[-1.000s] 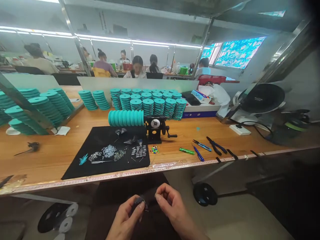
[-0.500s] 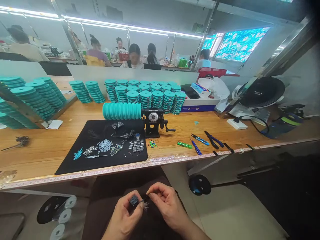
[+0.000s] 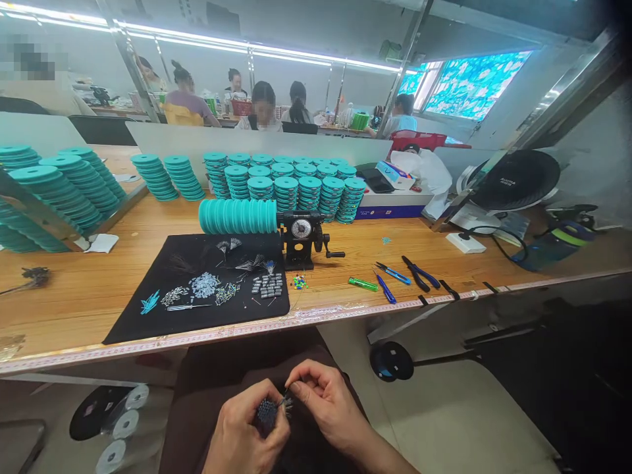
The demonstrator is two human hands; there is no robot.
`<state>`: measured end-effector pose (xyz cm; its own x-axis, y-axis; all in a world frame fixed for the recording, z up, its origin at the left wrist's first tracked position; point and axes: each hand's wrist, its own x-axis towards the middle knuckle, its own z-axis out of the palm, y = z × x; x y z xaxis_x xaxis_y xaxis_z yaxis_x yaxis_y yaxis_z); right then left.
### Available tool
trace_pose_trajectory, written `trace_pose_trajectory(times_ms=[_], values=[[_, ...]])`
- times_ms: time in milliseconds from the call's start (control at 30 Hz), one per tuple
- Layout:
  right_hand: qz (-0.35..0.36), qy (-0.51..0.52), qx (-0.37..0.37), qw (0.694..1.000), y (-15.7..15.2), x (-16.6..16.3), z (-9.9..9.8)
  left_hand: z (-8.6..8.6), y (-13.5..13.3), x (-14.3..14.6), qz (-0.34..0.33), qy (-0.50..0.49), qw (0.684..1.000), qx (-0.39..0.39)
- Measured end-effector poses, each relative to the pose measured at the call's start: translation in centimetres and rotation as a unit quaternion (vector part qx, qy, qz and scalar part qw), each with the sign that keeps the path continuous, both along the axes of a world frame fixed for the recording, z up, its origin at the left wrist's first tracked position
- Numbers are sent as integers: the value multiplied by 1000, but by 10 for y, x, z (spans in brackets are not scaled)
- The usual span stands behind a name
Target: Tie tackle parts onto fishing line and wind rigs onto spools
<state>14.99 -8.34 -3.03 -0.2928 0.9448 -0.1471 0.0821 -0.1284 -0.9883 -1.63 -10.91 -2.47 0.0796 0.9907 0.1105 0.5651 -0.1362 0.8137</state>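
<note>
Below the bench edge, over my lap, my left hand [image 3: 244, 434] is closed round a small dark bundle of thin pieces [image 3: 266, 411], its blue tips showing. My right hand [image 3: 323, 401] pinches one fine piece at the bundle's right side, fingers pressed together. Both hands sit close, touching at the bundle. On the bench above lies a black mat [image 3: 197, 289] with small heaps of metal parts [image 3: 205, 286] and tiny tufts. Behind it stands a black hand-crank winder [image 3: 303, 240] with a row of teal spools [image 3: 237, 216] on its shaft.
Stacks of teal spools [image 3: 286, 184] fill the back of the wooden bench [image 3: 69, 296]. Scissors and pliers [image 3: 417, 273] and a green tube [image 3: 363, 284] lie right of the winder. A black fan [image 3: 518, 181] stands far right. Other people sit at benches behind.
The view has tipped down slightly. My left hand has closed further over the bundle, and my right hand stays pinched at its right side.
</note>
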Motion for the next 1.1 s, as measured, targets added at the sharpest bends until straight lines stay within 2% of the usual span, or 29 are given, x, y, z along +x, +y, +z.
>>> trace_pose_trajectory(times_ms=[133, 367, 467, 567, 667, 733, 967, 1100], values=[[-1, 7, -11, 1000, 1, 1, 1, 2, -1, 3, 17, 9, 998, 58], [2, 27, -20, 999, -1, 0, 6, 1, -3, 7, 42, -14, 997, 61], [3, 64, -34, 997, -1, -1, 4, -1, -2, 3, 15, -14, 1000, 16], [9, 111, -69, 991, -1, 0, 1, -3, 0, -1, -32, -72, 993, -93], [39, 130, -93, 986, -1, 3, -1, -5, 1, -1, -42, -197, 960, -192], [56, 112, -94, 988, -1, 4, -2, -5, 1, 1, -38, -251, 941, -222], [8, 107, -102, 989, 0, -1, -3, -2, 6, 4, -15, -228, 957, -176], [-13, 108, -92, 990, -4, -2, -6, -3, 8, 3, -20, -238, 954, -183]])
